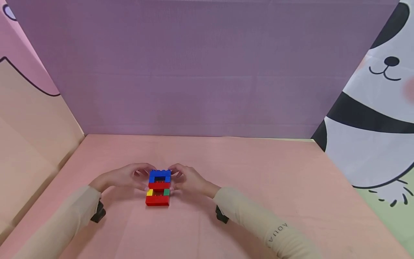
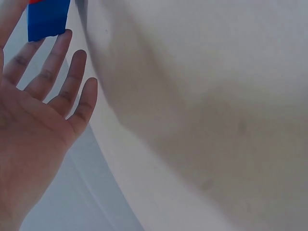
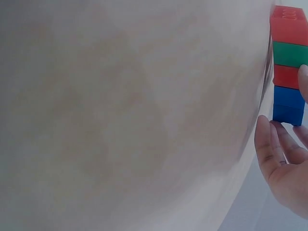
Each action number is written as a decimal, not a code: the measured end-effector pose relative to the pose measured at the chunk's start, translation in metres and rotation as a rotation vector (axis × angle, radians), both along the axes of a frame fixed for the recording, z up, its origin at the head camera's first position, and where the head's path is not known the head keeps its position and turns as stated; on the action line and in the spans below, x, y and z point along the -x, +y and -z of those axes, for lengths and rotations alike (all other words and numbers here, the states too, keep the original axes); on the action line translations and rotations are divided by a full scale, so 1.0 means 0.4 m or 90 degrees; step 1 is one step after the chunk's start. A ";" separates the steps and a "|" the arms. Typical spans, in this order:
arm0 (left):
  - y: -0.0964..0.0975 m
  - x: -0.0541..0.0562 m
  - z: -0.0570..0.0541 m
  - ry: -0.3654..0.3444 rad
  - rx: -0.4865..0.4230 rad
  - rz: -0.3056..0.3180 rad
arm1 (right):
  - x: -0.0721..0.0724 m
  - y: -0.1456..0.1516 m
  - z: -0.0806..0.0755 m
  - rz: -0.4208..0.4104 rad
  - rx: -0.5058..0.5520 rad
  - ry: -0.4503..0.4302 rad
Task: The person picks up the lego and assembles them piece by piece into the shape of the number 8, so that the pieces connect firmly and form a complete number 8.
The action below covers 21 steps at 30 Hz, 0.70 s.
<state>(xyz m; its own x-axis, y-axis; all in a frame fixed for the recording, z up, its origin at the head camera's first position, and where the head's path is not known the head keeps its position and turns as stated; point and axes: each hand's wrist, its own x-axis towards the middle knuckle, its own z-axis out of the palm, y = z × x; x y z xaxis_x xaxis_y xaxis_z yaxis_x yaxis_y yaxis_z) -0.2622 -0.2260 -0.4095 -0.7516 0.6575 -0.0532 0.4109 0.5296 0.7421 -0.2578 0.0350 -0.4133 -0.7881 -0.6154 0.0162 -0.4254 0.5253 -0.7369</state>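
Toy building bricks joined into one column sit over the pink table between the two hands. From near to far in the head view come a red brick [image 1: 157,201], a yellow brick [image 1: 150,192] beside a green brick [image 1: 166,192], another red brick [image 1: 159,185] and blue bricks [image 1: 160,173]. Two gaps show in the column. My left hand [image 1: 127,176] holds its left side, fingertips at the blue end [image 2: 47,19] in the left wrist view. My right hand [image 1: 191,180] grips the opposite side, its thumb [image 3: 303,82] by the lower red brick and fingers at the blue end.
The pink tabletop [image 1: 258,172] stretches around the hands. A purple backdrop [image 1: 207,72] rises at its far edge. Printed panels stand at both sides, the right one with a panda [image 1: 372,158]. Dark wrist devices [image 1: 98,212] sit under the sleeves.
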 end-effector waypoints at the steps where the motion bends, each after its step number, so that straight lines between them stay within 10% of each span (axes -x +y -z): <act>1: 0.000 0.001 0.001 -0.003 0.003 0.000 | 0.002 0.000 0.000 -0.003 0.002 0.000; 21: -0.002 0.017 0.011 -0.077 0.011 -0.001 | 0.014 -0.003 0.006 -0.012 0.010 -0.057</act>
